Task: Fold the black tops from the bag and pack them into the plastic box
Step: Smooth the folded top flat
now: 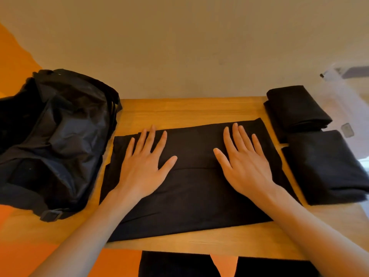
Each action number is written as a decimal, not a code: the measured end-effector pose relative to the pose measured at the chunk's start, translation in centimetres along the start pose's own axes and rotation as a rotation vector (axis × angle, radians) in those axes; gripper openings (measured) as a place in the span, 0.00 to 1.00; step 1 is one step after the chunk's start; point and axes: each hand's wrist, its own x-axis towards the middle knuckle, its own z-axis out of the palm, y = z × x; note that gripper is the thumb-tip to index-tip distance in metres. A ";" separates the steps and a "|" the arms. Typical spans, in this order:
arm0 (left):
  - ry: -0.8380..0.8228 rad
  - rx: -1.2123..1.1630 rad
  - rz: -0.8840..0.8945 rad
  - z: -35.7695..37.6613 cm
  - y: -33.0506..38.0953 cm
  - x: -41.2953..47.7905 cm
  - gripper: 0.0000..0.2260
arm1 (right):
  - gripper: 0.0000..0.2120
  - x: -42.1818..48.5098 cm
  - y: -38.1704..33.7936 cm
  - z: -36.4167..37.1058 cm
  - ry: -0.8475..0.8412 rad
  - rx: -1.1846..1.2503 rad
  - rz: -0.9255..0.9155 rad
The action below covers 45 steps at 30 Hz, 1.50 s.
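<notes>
Midway through the job, by the look of it. Pressing down with the left hand [142, 166] and the right hand [242, 162], both spread flat with fingers straight, on a black top [189, 200] laid lengthwise across the middle of the table [189, 108]. Gripping nothing, only holding the cloth flat. Already folded into a long band, with a layer edge showing between the two hands, but not yet brought down to a packet.

Done so far, judging from the right side: a far folded top [295, 108] and a near folded top [323, 166], lying just beside each other at the right end of the table, close against the right end of the band. Not yet packed, neither of them. Beyond them at the far right, a pale see-through shape, probably the plastic box [339, 98], too washed out to tell whether holding anything.

Left to do: folding the band across into a packet like the other two, checking the bag [56, 136] for more, then packing everything into the box. No telling how many tops remain inside the bag, dark and crumpled at the left end of the table, just beside the left end of the cloth.

Little in the way of the next fold. For packing, though, a reach over the two finished packets toward the box.
</notes>
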 end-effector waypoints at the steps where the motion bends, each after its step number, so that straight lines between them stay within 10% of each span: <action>1: 0.008 0.009 -0.002 0.3 -0.3 -0.1 0.36 | 0.38 -0.2 0.8 0.1 0.007 -0.002 0.028; 45: 0.148 0.013 0.358 2.3 -6.0 -18.5 0.30 | 0.34 -17.5 7.5 1.7 0.066 -0.065 -0.315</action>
